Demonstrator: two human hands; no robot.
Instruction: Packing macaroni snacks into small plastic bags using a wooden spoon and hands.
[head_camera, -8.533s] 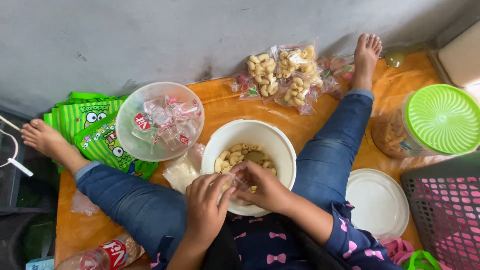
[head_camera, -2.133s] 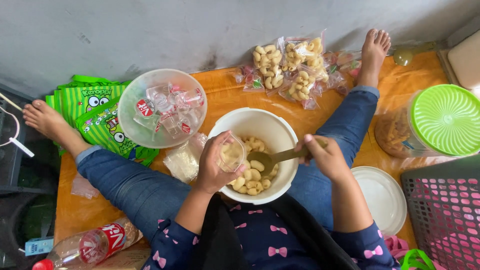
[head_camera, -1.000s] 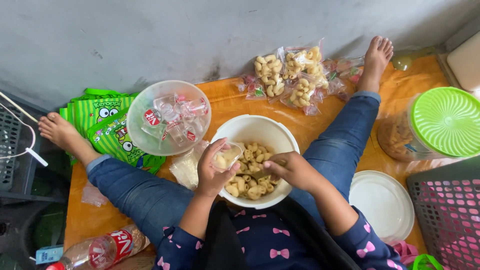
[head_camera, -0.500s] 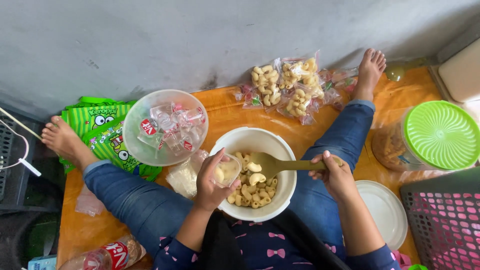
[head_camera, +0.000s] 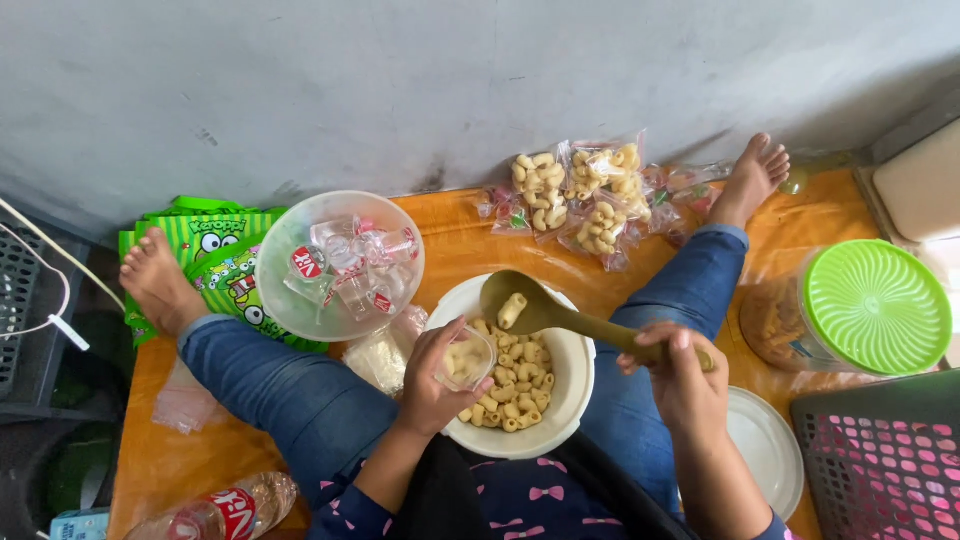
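I sit on the floor with a white bowl (head_camera: 570, 400) of pale curled crackers between my legs. My left hand (head_camera: 435, 375) holds a small clear plastic bag (head_camera: 468, 358), partly filled with crackers, over the bowl's left side. My right hand (head_camera: 675, 365) grips the handle of a brown wooden spoon (head_camera: 545, 310). The spoon's scoop is raised over the bowl's far rim and carries one or two crackers.
A clear bowl (head_camera: 340, 265) of small wrapped packets rests by my left knee, green snack packs (head_camera: 215, 250) behind it. Filled cracker bags (head_camera: 575, 200) lie by the wall. A green-lidded jar (head_camera: 860, 310), white lid (head_camera: 765, 450), pink basket (head_camera: 890, 470) and bottle (head_camera: 215, 510) surround me.
My right hand has drawn the spoon out of the crackers and lifted it above the bowl's far rim. My left hand keeps the small bag over the bowl.
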